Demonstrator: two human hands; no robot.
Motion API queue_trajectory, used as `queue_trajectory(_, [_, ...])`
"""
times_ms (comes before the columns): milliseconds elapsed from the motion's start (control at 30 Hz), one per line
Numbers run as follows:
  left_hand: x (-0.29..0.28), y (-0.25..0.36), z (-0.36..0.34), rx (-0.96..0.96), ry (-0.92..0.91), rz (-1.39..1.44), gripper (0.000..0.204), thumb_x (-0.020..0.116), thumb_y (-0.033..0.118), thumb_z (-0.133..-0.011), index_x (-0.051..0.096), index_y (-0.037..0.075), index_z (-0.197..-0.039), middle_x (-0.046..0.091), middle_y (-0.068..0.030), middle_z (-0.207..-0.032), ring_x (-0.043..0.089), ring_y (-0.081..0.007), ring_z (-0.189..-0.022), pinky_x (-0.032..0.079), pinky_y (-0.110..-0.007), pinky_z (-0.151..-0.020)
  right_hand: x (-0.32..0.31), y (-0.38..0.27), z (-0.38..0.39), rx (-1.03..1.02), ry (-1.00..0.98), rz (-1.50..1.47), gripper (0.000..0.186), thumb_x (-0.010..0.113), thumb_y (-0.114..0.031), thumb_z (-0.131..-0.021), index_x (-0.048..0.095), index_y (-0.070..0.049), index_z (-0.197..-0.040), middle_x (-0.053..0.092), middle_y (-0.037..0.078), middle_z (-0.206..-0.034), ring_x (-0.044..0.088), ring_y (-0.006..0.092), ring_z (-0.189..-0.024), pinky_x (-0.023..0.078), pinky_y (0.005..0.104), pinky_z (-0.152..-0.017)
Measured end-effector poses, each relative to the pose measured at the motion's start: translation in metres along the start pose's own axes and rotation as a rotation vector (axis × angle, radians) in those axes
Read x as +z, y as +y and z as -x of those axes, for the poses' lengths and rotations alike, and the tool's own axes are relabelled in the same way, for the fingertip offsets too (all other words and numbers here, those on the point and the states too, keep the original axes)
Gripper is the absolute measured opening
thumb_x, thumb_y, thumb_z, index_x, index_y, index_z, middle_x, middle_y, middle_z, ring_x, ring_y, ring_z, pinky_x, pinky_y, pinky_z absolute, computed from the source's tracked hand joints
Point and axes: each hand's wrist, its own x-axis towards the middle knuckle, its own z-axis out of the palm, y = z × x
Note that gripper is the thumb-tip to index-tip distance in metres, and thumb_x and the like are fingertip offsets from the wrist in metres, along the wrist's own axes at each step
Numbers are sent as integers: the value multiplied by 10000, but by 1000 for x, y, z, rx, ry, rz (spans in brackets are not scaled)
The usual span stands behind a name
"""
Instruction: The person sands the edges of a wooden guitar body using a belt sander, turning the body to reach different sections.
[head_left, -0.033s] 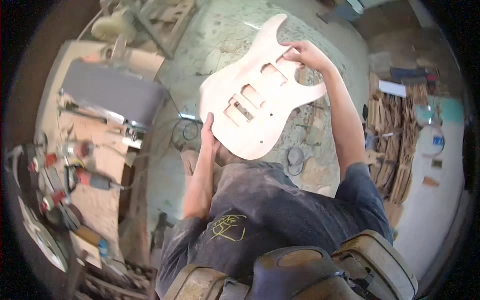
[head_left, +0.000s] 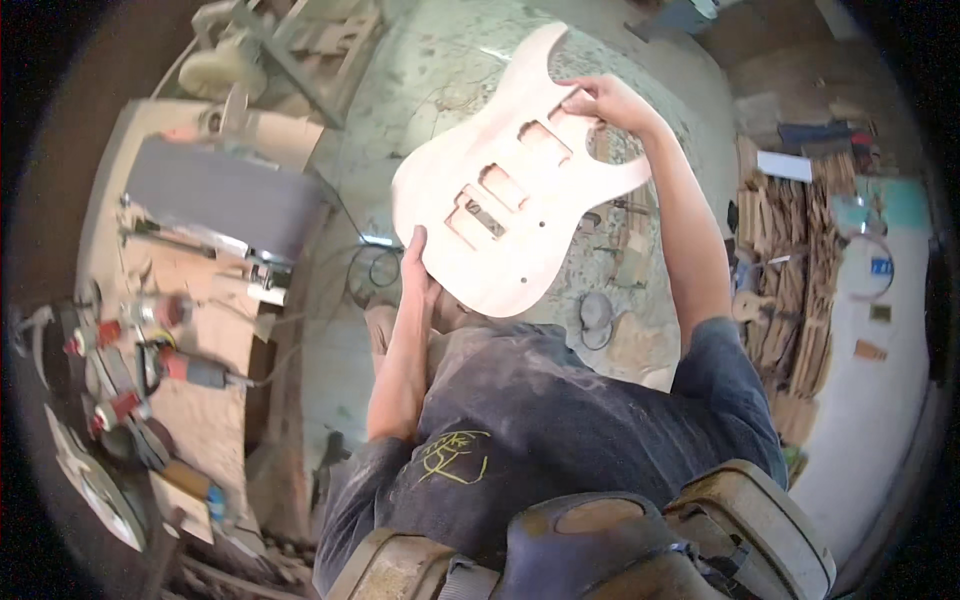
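Between my two hands is a pale, unfinished electric guitar body (head_left: 470,225), tilted with its horns toward the far right. Routed cavities and two small drilled holes show on its upper face. My left hand (head_left: 418,268) grips the near left edge, thumb on top and fingers mostly hidden beneath. At the far end, my right hand (head_left: 607,105) closes around the neck pocket area between the two horns, its fingertips at the pocket.
To the left, a workbench (head_left: 215,330) carries a grey belt sander (head_left: 215,195) and red-and-grey power tools (head_left: 195,368). Stacked wooden pieces (head_left: 785,260) line the right side, beside a white surface (head_left: 860,420). A cable (head_left: 372,265) lies coiled on the floor.
The guitar body and my right hand have shifted very slightly to the left and away from me. Both hands keep their hold.
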Motion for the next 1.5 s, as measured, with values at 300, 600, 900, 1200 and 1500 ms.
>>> queue_trajectory(300, [107, 57, 16, 359, -205, -130, 616, 651, 222, -926, 390, 4, -1439, 565, -159, -1340, 572, -296, -1220, 489, -445, -1037, -68, 21, 75, -152, 181, -322, 507, 644, -281, -966, 537, -92, -1424, 672, 10, -980, 606, 81, -815, 526, 254, -751])
queue_trajectory(600, [243, 204, 31, 496, -225, -708, 535, 659, 232, -905, 502, -21, -1349, 649, -151, -1208, 673, -233, -1035, 557, -363, -910, -24, 42, 93, -474, 317, -938, 485, 631, -177, -966, 500, 90, -1350, 653, 121, -1229, 649, 163, -1052, 522, 330, -940])
queue_trajectory(900, [300, 318, 45, 557, -166, -1061, 516, 691, 298, -884, 579, 28, -1308, 680, -88, -1152, 665, -183, -998, 546, -316, -849, 81, -31, 109, -611, 189, -1484, 540, 712, -276, -900, 542, 46, -1300, 662, 103, -1165, 676, 217, -988, 551, 353, -884])
queue_trajectory(1200, [240, 387, 47, 678, -601, -1118, 578, 710, 293, -889, 537, -9, -1351, 661, -63, -1212, 629, -158, -1085, 482, -318, -998, 199, -78, 104, -173, 21, -414, 446, 793, -354, -793, 692, 21, -1012, 676, 103, -957, 644, 180, -829, 498, 336, -701])
queue_trajectory(1500, [148, 454, 45, 1043, -391, -964, 497, 584, 461, -974, 651, 15, -1183, 690, -92, -1089, 648, -172, -977, 518, -334, -883, 294, -146, 101, -223, 28, -197, 463, 680, -420, -913, 633, -123, -1265, 684, 88, -1104, 647, 233, -1014, 515, 355, -848])
